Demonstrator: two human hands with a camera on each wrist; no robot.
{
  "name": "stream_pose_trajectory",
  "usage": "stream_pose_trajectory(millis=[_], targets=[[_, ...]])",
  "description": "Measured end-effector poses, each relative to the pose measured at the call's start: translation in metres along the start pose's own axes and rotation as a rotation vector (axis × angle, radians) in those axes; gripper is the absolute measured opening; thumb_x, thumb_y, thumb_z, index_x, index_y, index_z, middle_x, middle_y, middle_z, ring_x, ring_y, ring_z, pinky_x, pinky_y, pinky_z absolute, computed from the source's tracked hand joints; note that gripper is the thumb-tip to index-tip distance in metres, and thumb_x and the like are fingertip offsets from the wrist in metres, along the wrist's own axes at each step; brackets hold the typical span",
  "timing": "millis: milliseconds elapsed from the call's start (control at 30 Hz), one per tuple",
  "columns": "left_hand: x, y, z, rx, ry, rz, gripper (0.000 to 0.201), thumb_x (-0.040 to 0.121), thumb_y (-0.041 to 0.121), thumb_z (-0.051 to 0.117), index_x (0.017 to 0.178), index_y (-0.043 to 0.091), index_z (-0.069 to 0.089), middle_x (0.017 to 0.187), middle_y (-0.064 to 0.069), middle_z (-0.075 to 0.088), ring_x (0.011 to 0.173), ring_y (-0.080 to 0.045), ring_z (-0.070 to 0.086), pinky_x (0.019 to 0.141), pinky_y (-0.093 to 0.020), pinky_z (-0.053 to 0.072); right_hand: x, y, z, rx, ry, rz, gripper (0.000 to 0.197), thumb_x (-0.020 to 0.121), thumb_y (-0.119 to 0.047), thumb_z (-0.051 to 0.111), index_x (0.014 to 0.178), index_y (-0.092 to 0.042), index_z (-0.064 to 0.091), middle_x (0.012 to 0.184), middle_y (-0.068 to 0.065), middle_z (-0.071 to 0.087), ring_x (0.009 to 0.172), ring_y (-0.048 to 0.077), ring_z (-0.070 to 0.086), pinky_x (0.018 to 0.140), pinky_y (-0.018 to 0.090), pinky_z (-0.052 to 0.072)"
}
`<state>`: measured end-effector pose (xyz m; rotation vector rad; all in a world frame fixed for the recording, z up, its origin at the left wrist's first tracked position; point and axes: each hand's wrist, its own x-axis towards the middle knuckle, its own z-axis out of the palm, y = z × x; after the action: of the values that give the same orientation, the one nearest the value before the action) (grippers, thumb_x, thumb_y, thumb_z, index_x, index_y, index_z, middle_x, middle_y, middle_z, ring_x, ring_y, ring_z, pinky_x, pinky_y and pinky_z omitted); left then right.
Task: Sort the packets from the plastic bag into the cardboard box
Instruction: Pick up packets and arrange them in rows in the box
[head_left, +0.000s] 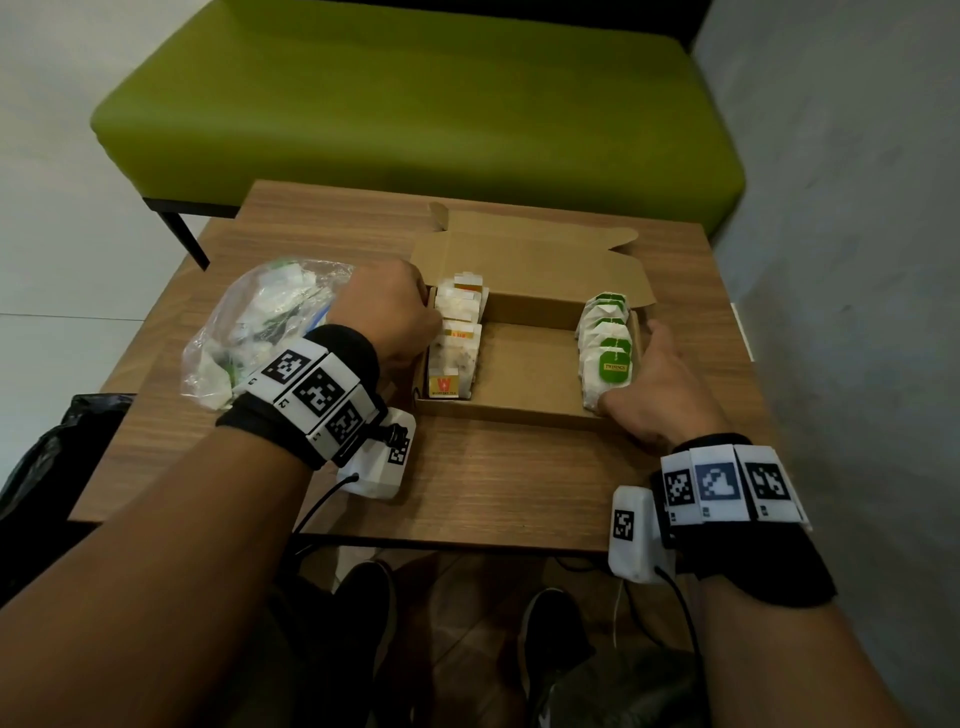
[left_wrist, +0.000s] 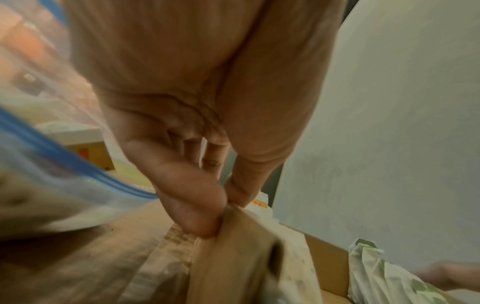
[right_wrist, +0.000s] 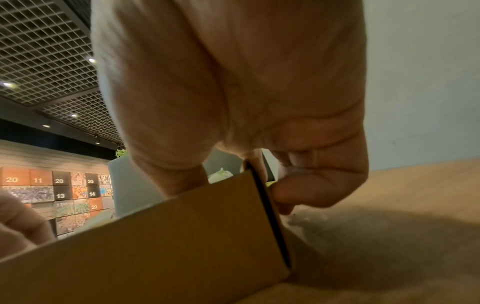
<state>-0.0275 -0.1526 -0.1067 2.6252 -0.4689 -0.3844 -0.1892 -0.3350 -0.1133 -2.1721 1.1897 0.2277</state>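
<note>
An open cardboard box (head_left: 511, 414) lies on the wooden table. Yellow-tagged packets (head_left: 457, 353) stand in a row along its left wall, and green-tagged packets (head_left: 608, 343) along its right wall. My left hand (head_left: 434, 325) pinches the top of the left wall between thumb and forefinger; the left wrist view shows the left hand (left_wrist: 226, 203) on the box wall (left_wrist: 233, 257). My right hand (head_left: 631, 364) grips the near right corner, thumb inside and fingers curled outside. The right wrist view shows the right hand (right_wrist: 249, 185) on the box (right_wrist: 155, 246). The clear plastic bag (head_left: 249, 332), with packets inside, lies left of the box.
The table (head_left: 493, 493) has bare wood in front of the box. A green bench (head_left: 415, 104) stands behind the table. A black bag (head_left: 52, 457) sits at the table's left edge, and a grey wall runs along the right.
</note>
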Motion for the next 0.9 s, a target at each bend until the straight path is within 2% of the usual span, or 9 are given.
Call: stream_pose_trajectory(millis=[100, 233, 333, 400, 533, 633, 700, 800, 900], targets=[[-0.001, 0.000, 0.000, -0.002, -0.016, -0.006, 0.020, 0.090, 0.025, 0.066, 0.106, 0.013, 0.066, 0.101, -0.007, 0.066, 0.093, -0.023, 0.063, 0.080, -0.036, 0.057, 0.001, 0.001, 0.002, 0.008, 0.009, -0.007, 0.110, 0.076, -0.020, 0.086, 0.158, -0.026, 0.012, 0.155, 0.014, 0.034, 0.137, 0.035, 0.042, 0.107, 0.048, 0.041], [-0.006, 0.001, -0.006, -0.004, -0.004, 0.020, 0.020, 0.091, 0.027, 0.064, 0.103, 0.011, 0.066, 0.096, -0.008, 0.068, 0.086, -0.023, 0.064, 0.069, -0.033, 0.055, -0.001, 0.001, -0.002, 0.056, 0.078, -0.024, 0.103, 0.077, -0.031, 0.084, 0.156, -0.030, 0.016, 0.154, 0.012, 0.035, 0.134, 0.035, 0.045, 0.100, 0.049, 0.044], [-0.013, 0.003, -0.016, -0.065, 0.045, 0.063, 0.024, 0.092, 0.034, 0.063, 0.100, 0.011, 0.064, 0.091, -0.008, 0.070, 0.081, -0.024, 0.068, 0.074, -0.039, 0.059, -0.010, -0.010, -0.005, 0.106, 0.283, -0.142, 0.075, 0.086, -0.039, 0.074, 0.148, -0.029, 0.032, 0.146, 0.007, 0.042, 0.128, 0.029, 0.048, 0.086, 0.038, 0.040], [-0.019, 0.004, -0.027, -0.148, 0.099, 0.094, 0.025, 0.093, 0.038, 0.062, 0.098, 0.014, 0.063, 0.088, -0.006, 0.070, 0.076, -0.022, 0.070, 0.071, -0.040, 0.061, -0.018, -0.025, 0.002, 0.195, 0.353, -0.299, 0.051, 0.090, -0.036, 0.070, 0.135, -0.028, 0.047, 0.131, 0.002, 0.053, 0.117, 0.021, 0.053, 0.082, 0.034, 0.041], [-0.026, -0.010, -0.058, -0.084, 0.267, 0.140, 0.026, 0.094, 0.042, 0.059, 0.093, 0.017, 0.066, 0.085, 0.000, 0.069, 0.081, -0.017, 0.065, 0.068, -0.029, 0.046, -0.032, -0.062, 0.034, 0.356, 0.233, -0.543, 0.010, 0.092, -0.029, 0.068, 0.100, -0.023, 0.068, 0.088, -0.011, 0.064, 0.083, 0.003, 0.059, 0.068, 0.017, 0.044], [-0.025, -0.036, -0.077, -0.069, 0.358, 0.082, 0.026, 0.092, 0.041, 0.060, 0.090, 0.017, 0.067, 0.088, -0.002, 0.068, 0.086, -0.021, 0.063, 0.070, -0.029, 0.042, -0.048, -0.091, 0.057, 0.376, 0.188, -0.693, 0.007, 0.093, -0.022, 0.066, 0.089, -0.022, 0.071, 0.077, -0.015, 0.064, 0.071, 0.000, 0.057, 0.065, 0.017, 0.045], [-0.020, -0.060, -0.082, -0.023, 0.330, 0.012, 0.034, 0.088, 0.049, 0.058, 0.101, 0.018, 0.065, 0.105, -0.006, 0.066, 0.099, -0.025, 0.061, 0.080, -0.034, 0.047, -0.059, -0.109, 0.069, 0.330, 0.174, -0.794, 0.010, 0.094, -0.020, 0.065, 0.087, -0.023, 0.071, 0.076, -0.015, 0.063, 0.069, 0.000, 0.055, 0.063, 0.013, 0.041], [-0.019, -0.084, -0.084, 0.113, 0.216, -0.125, 0.062, 0.083, 0.061, 0.053, 0.129, 0.020, 0.051, 0.138, -0.015, 0.046, 0.122, -0.035, 0.050, 0.100, -0.049, 0.045, -0.066, -0.128, 0.087, 0.145, 0.134, -0.891, 0.012, 0.094, -0.019, 0.063, 0.092, -0.020, 0.075, 0.089, -0.005, 0.071, 0.081, 0.010, 0.062, 0.074, 0.026, 0.051], [-0.020, -0.098, -0.079, 0.117, 0.063, -0.174, 0.055, 0.093, 0.043, 0.057, 0.133, 0.006, 0.048, 0.137, -0.017, 0.051, 0.123, -0.035, 0.050, 0.096, -0.039, 0.044, -0.067, -0.137, 0.106, -0.175, 0.064, -0.834, 0.016, 0.095, -0.022, 0.059, 0.096, -0.016, 0.075, 0.097, 0.006, 0.072, 0.093, 0.025, 0.066, 0.077, 0.038, 0.056]])
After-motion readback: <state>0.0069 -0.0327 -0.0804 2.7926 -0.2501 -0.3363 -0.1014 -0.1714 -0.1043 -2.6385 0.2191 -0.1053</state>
